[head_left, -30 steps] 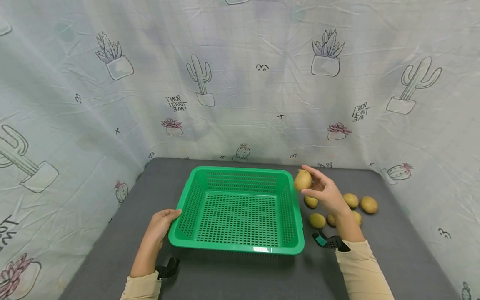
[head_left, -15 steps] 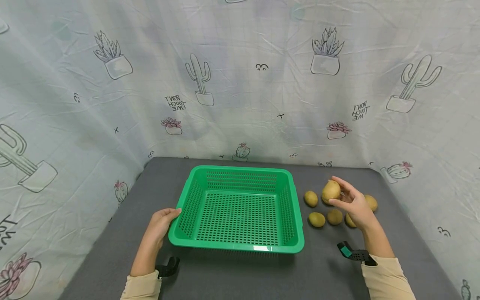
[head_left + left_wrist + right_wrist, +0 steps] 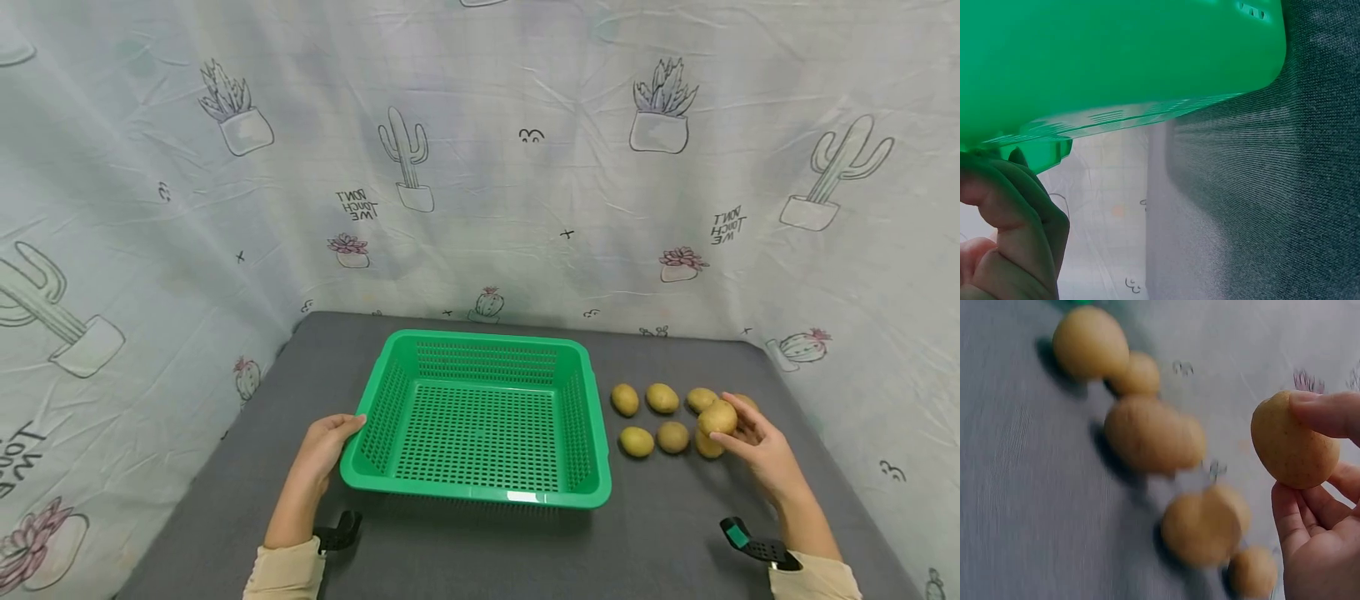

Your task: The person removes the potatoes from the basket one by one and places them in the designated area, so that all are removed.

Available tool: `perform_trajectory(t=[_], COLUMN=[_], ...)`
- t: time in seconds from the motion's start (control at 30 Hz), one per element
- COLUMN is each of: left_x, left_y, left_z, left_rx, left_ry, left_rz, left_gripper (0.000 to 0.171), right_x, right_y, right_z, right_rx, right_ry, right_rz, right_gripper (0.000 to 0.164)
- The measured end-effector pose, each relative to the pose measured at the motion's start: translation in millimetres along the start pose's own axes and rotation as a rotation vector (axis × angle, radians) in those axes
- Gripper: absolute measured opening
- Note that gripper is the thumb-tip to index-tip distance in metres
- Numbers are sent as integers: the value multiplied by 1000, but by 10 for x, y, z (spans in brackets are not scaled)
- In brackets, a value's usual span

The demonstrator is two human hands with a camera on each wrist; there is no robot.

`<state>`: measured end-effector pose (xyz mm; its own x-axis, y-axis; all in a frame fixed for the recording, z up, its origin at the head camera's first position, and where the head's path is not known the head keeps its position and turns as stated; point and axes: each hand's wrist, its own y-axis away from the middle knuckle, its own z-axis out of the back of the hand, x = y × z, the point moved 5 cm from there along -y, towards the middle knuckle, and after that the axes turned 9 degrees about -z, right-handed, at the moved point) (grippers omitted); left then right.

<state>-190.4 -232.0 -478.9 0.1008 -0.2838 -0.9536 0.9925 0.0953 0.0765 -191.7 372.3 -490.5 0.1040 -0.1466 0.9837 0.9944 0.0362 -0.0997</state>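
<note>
My left hand (image 3: pixel 324 448) grips the left rim of a green plastic basket (image 3: pixel 480 492), thumb on top. In the left wrist view its curled fingers (image 3: pixel 1029 219) lie close under the basket wall (image 3: pixel 1122 56). Between thumb and fingers, my right hand (image 3: pixel 765 454) pinches a yellow-brown potato (image 3: pixel 717 418). That held potato (image 3: pixel 1294 440) is clear of the table in the right wrist view. In the head view it partly covers a potato (image 3: pixel 707 447) behind it. Another potato (image 3: pixel 748 403) at the far right is partly hidden by my right hand.
Two rough rows of potatoes lie right of the basket, among them a back-row potato (image 3: pixel 662 398) and a front-row one (image 3: pixel 637 442). They rest on a dark grey tabletop (image 3: pixel 480 550). A patterned curtain (image 3: pixel 480 208) hangs around the back and sides.
My right hand has carried the potato from beside the basket's right rim rightward and nearer to me, over the right end of the rows. The left hand keeps its hold on the rim.
</note>
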Motion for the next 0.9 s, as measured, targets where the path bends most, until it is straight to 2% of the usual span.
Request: perform_trajectory(t=[0.13,0.33,0.47,0.7,0.9], left_x=[3,11,5,0,10], left_y=[4,-7,-25,-9,-4], left_z=[-11,-4,-8,-12,-11], left_rx=[6,1,-1,0,0], left_ry=[10,17,19,10,9], left_rz=[-1,3,2,0,-5], left_gripper=[41,41,39,41,42], right_x=[-125,-311,-406,-483,-543], right_y=[103,192,224,246,247], right_z=[176,351,432,489,491], right_rx=[-86,-153,-179,-199,-180], right_ry=[61,121,149,340,390], right_rz=[-33,-89,-128,-174,-218], right_gripper=[68,72,73,75,78])
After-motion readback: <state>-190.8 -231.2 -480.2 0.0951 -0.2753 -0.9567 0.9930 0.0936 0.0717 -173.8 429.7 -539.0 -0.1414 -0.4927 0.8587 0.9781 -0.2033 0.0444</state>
